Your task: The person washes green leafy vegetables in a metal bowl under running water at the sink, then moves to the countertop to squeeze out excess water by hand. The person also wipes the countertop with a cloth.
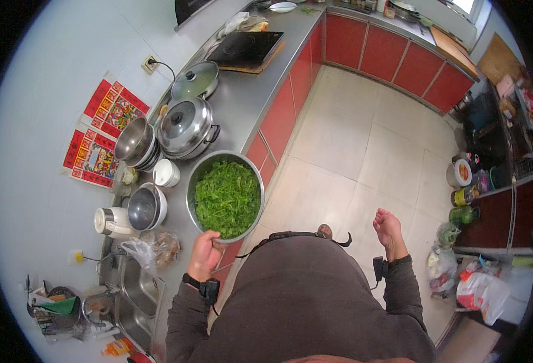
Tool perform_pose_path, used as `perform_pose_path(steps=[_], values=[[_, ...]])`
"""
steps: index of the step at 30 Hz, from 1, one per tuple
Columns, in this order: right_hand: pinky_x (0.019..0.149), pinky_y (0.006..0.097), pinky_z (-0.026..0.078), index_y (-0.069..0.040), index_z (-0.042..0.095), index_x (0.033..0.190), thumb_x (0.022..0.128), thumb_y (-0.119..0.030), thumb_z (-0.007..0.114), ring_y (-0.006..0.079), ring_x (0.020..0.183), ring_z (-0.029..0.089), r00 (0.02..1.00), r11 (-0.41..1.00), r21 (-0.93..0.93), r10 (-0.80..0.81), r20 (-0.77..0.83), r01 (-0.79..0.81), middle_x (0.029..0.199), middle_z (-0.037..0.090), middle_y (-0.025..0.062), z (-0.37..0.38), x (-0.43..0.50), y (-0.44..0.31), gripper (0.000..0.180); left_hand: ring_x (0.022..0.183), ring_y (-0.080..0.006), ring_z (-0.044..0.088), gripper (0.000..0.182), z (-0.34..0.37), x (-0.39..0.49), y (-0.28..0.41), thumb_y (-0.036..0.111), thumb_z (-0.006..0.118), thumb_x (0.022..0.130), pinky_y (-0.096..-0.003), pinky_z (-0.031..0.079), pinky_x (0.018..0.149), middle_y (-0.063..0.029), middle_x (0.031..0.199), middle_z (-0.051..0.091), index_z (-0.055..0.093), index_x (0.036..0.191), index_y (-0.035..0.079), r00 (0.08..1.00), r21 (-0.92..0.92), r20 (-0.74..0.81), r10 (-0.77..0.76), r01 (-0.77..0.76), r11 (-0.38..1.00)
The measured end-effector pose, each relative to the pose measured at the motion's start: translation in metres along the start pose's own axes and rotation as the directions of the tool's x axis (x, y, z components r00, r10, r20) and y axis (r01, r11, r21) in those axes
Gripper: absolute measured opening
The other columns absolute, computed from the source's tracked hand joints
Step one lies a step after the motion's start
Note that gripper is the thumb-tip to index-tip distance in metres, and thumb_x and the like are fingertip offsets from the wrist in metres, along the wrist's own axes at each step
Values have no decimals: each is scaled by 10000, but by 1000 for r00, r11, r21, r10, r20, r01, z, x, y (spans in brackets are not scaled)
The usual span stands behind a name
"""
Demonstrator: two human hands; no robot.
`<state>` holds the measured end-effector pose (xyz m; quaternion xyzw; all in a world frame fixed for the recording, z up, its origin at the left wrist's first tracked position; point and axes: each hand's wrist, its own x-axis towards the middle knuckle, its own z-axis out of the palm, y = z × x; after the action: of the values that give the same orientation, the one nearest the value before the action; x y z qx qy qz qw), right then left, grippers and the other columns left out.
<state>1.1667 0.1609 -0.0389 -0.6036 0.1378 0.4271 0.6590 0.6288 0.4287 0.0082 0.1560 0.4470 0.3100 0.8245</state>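
A round stainless steel basin [262, 204] full of chopped leafy greens [226, 198] stands at the edge of the metal countertop, its near side close to my body. My left hand [206, 254] grips the rim at the near side, thumb on top; the fingers beneath are hidden. Out over the floor on the right, my right hand [386, 229] touches nothing, its fingers loosely bent and nothing in them. Behind the basin are a lidded steel wok [187, 122], a white tub [166, 172] and a dark bowl [143, 208] set in a white one.
A sink [141, 290] lies at lower left, near a plastic bag [151, 249] and a white kettle [114, 221]. Farther along the counter are a glass-lidded pan [196, 79] and an induction cooktop [246, 47]. Bottles [464, 196] and bags [441, 267] line the right side.
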Motion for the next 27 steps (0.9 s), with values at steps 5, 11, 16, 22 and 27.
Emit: perform_pose_path(steps=[5, 11, 16, 22, 27], values=[[790, 297, 546, 14, 590, 1146, 935, 94, 525, 184, 873, 609, 997, 998, -60, -8, 80, 13, 1057, 619, 102, 23, 50, -61, 235, 1143, -345, 689, 462, 96, 23, -13, -49, 509, 900, -461, 582, 1005, -213, 1305, 656, 521, 1359, -100, 996, -119, -17, 88, -90, 989], [851, 314, 584, 31, 586, 1164, 966, 75, 528, 221, 960, 647, 979, 995, -94, 0, 205, 20, 1107, 630, 128, 104, 90, -107, 211, 1099, -341, 704, 449, 150, 75, 3, -16, 516, 918, -486, 592, 969, -211, 1281, 667, 528, 1362, -82, 997, -31, -43, 69, -70, 997], [843, 316, 599, 60, 584, 1218, 991, 29, 548, 231, 921, 675, 940, 969, -236, 17, 341, 68, 1125, 660, 147, 190, 92, -122, 232, 1060, -352, 708, 416, 161, 138, 22, 14, 519, 937, -499, 593, 952, -220, 1234, 671, 535, 1342, -77, 995, 55, -91, 35, -30, 998], [784, 308, 577, 53, 629, 1174, 1001, -27, 579, 169, 825, 653, 865, 885, -400, -6, 501, 238, 1040, 679, 101, 279, 89, -145, 197, 1018, -370, 715, 412, 182, 211, 52, -1, 498, 938, -518, 609, 939, -247, 1254, 631, 491, 1330, -126, 996, 66, -60, 68, -64, 996], [785, 298, 550, 24, 690, 1105, 976, -82, 646, 144, 835, 637, 810, 752, -517, -39, 585, 409, 980, 691, 61, 350, 110, -165, 173, 1053, -390, 703, 418, 196, 251, 74, -5, 483, 936, -526, 615, 953, -283, 1269, 603, 466, 1319, -170, 994, 35, -31, 106, -105, 994]])
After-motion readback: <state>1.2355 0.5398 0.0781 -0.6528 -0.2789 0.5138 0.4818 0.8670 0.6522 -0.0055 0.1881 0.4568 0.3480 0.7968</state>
